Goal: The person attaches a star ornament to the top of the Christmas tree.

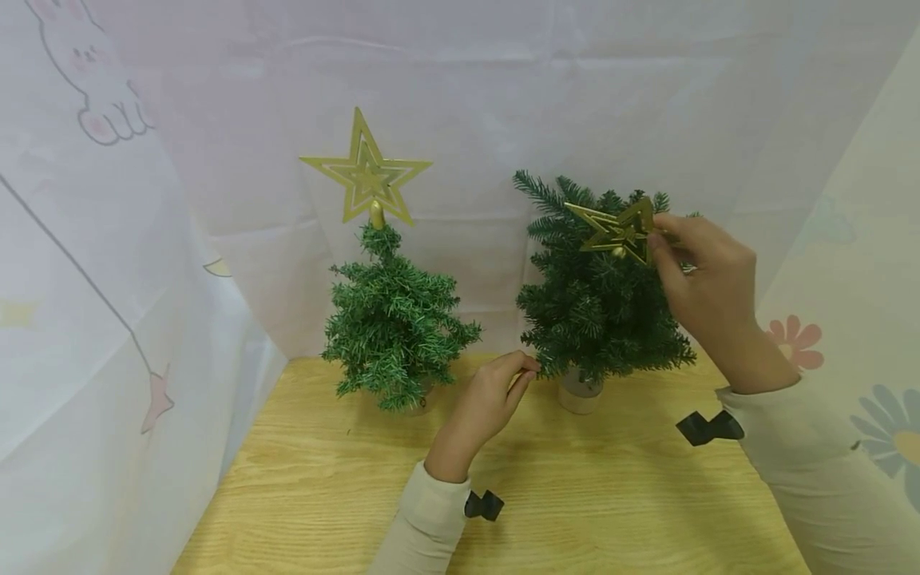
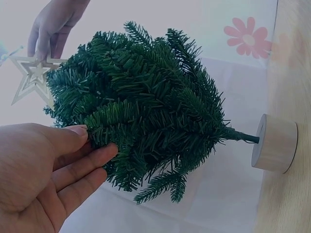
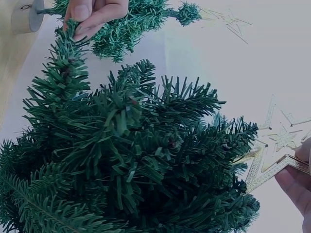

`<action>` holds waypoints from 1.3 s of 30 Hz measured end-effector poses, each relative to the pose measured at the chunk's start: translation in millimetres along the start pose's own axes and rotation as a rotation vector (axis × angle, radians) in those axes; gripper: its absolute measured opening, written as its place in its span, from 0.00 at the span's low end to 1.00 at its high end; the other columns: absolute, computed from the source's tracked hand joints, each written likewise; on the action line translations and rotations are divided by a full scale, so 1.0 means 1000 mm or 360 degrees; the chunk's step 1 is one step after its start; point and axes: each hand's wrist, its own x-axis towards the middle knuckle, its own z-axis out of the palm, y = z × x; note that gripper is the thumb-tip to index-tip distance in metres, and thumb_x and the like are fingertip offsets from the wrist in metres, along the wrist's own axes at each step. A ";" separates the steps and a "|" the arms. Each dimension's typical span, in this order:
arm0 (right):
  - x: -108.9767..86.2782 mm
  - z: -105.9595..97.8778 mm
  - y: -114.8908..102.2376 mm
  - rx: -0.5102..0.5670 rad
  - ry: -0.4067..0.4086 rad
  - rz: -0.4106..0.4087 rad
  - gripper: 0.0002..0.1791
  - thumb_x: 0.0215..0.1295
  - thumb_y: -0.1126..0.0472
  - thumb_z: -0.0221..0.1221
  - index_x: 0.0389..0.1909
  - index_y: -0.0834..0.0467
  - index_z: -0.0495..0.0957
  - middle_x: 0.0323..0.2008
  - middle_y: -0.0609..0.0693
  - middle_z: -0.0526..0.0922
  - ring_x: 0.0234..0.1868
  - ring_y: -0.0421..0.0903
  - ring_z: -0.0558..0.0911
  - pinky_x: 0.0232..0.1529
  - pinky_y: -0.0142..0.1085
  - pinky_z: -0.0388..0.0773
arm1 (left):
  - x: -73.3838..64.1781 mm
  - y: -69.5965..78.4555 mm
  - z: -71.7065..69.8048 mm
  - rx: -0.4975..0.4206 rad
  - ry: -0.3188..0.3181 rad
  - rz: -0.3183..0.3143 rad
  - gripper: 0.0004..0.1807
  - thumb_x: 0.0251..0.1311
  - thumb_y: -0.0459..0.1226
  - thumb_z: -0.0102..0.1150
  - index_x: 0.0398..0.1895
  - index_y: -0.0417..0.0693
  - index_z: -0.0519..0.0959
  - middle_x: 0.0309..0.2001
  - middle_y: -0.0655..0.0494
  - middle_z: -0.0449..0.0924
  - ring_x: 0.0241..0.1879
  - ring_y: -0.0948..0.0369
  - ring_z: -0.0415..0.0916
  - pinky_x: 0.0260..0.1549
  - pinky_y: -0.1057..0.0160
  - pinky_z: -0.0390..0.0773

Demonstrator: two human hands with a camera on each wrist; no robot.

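My left hand (image 1: 487, 401) pinches the tip of a low branch (image 3: 65, 58) on the left side of the darker small Christmas tree (image 1: 596, 307). The tree stands on a round pale wooden base (image 2: 276, 144). By its top, my right hand (image 1: 707, 271) holds a gold star tree topper (image 1: 624, 231) by one point between thumb and fingers. The star is tilted and overlaps the upper branches in the head view. In the right wrist view, the star's nested outlines (image 3: 284, 138) show beside the needles.
To the left, a lighter green Christmas tree (image 1: 395, 327) carries an upright gold star (image 1: 368, 177) on its top. Both trees stand on a wood-grain table (image 1: 575, 495), close to a pale backdrop cloth (image 1: 474, 144) with printed figures at its sides.
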 end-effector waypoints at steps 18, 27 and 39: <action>0.018 -0.008 0.006 0.0001 -0.0153 0.0117 0.13 0.63 0.69 0.64 0.48 0.64 0.84 0.43 0.59 0.85 0.37 0.57 0.85 0.39 0.11 0.68 | 0.001 0.003 -0.002 -0.0016 -0.0036 -0.0029 0.08 0.73 0.40 0.50 0.49 0.53 0.76 0.48 0.62 0.80 0.45 0.68 0.78 0.40 0.73 0.79; 0.027 -0.017 0.006 -0.0031 -0.0356 0.0282 0.15 0.67 0.63 0.61 0.54 0.60 0.82 0.47 0.57 0.85 0.40 0.31 0.83 0.38 0.11 0.69 | 0.000 0.003 -0.001 -0.0008 -0.0025 -0.0030 0.07 0.72 0.40 0.51 0.49 0.54 0.76 0.48 0.63 0.80 0.44 0.69 0.78 0.37 0.74 0.79; 0.035 -0.025 0.011 0.0047 -0.0574 0.0538 0.20 0.71 0.55 0.57 0.60 0.57 0.78 0.45 0.63 0.84 0.28 0.15 0.74 0.16 0.22 0.66 | 0.000 0.002 0.000 -0.0004 -0.0024 -0.0025 0.07 0.72 0.39 0.52 0.49 0.52 0.76 0.48 0.62 0.80 0.44 0.68 0.78 0.37 0.74 0.79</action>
